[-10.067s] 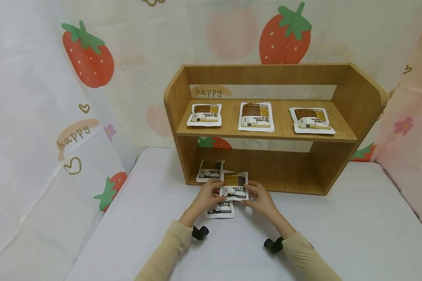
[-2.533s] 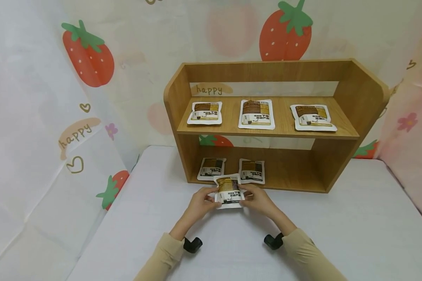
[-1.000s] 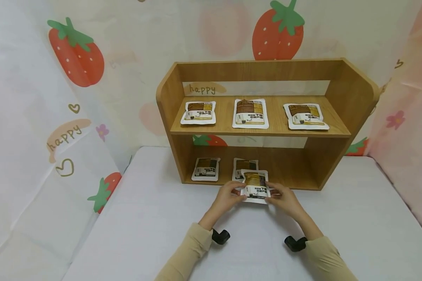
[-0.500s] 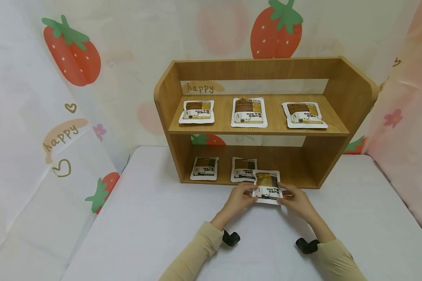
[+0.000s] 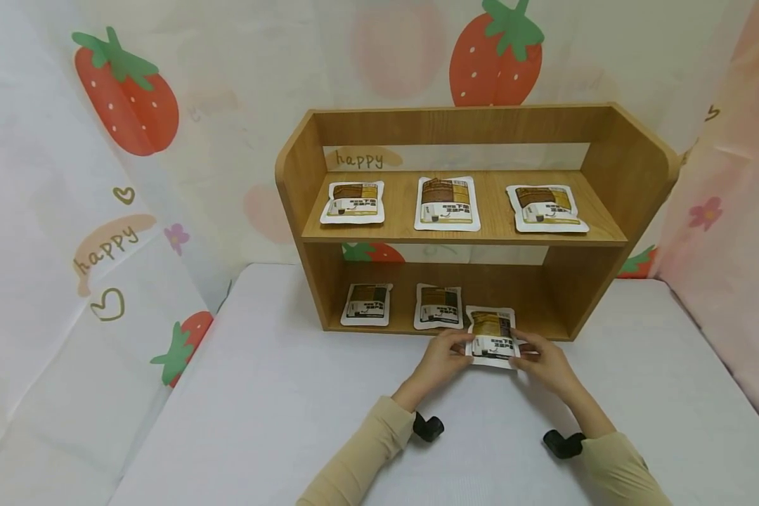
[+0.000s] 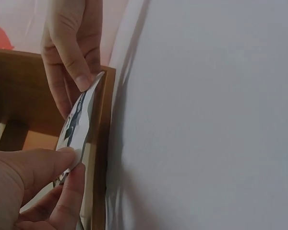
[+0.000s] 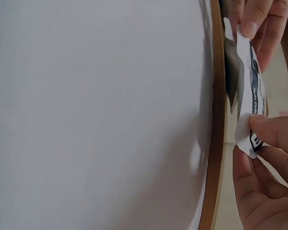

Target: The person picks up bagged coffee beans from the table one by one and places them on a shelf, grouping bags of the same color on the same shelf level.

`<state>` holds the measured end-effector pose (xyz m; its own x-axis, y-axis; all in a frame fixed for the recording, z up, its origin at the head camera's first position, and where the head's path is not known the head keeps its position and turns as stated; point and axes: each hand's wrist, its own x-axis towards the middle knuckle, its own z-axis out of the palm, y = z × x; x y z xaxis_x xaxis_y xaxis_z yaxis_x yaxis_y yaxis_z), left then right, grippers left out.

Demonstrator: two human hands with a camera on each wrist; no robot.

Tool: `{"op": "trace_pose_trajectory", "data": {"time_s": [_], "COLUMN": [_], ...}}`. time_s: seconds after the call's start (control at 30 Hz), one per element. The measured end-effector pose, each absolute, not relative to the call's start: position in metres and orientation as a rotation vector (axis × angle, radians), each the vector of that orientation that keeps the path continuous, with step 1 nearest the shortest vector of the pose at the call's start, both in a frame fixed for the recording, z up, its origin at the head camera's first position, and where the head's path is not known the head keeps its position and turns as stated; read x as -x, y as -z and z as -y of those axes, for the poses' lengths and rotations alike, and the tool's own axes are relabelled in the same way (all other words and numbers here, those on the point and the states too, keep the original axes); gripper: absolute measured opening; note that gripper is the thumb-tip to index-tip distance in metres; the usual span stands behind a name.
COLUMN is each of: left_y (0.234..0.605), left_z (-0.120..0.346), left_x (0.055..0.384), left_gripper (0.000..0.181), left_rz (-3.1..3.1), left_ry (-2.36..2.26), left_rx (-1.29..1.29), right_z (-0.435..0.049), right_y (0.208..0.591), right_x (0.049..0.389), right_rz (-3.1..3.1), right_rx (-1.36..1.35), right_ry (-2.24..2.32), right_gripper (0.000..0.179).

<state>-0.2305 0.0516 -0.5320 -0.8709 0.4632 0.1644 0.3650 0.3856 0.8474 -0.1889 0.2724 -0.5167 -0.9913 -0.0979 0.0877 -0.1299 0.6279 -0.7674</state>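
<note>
A white-edged pouch (image 5: 492, 339) with a brown and yellow print is held between both hands, in front of the lower shelf's right part. My left hand (image 5: 441, 362) pinches its left edge, thumb on the printed face. The right hand (image 5: 547, 365) pinches the opposite edge in the same way. In the left wrist view the pouch (image 6: 79, 122) is tilted, close over the shelf's front edge. The right wrist view shows the pouch (image 7: 249, 91) nearly edge-on, with thumb and fingers on either side of it.
The wooden two-tier shelf (image 5: 464, 239) stands on a white-covered table (image 5: 278, 407). Three similar pouches lie on the upper board, including a middle pouch (image 5: 447, 204). On the lower board are a left pouch (image 5: 366, 305) and another pouch (image 5: 438, 306) beside it.
A pouch went onto the lower board's middle, and the pouch beneath it on the table was picked up. Over the last second both hands carried that pouch rightward, past the middle one.
</note>
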Motion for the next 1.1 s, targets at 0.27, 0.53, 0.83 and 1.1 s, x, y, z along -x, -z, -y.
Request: {"op": "trace_pose_trajectory", "data": {"time_s": [0.27, 0.53, 0.83, 1.1], "left_y": [0.531, 0.53, 0.537, 0.536], "left_z": [-0.065, -0.08, -0.091, -0.099], "left_x": [0.234, 0.239, 0.245, 0.249], "left_gripper": [0.037, 0.036, 0.038, 0.034], "left_rz": [-2.557, -2.578, -2.61, -2.579], "left_ry": [-1.472, -1.444, -1.466, -1.568], "left_rx": [-0.818, -0.848, -0.803, -0.704], "right_z": [-0.286, -0.299, -0.304, -0.308], "right_y": [0.52, 0.523, 0.522, 0.523], "right_x": [0.189, 0.195, 0.202, 0.205], "right_rz": [2.806, 2.766, 2.702, 2.667], "right_rx": [-0.144, -0.135, -0.111, -0.012], "right_ry": [-1.319, -1.306, -1.322, -1.414], "right_gripper": [0.053, 0.05, 0.047, 0.046]}}
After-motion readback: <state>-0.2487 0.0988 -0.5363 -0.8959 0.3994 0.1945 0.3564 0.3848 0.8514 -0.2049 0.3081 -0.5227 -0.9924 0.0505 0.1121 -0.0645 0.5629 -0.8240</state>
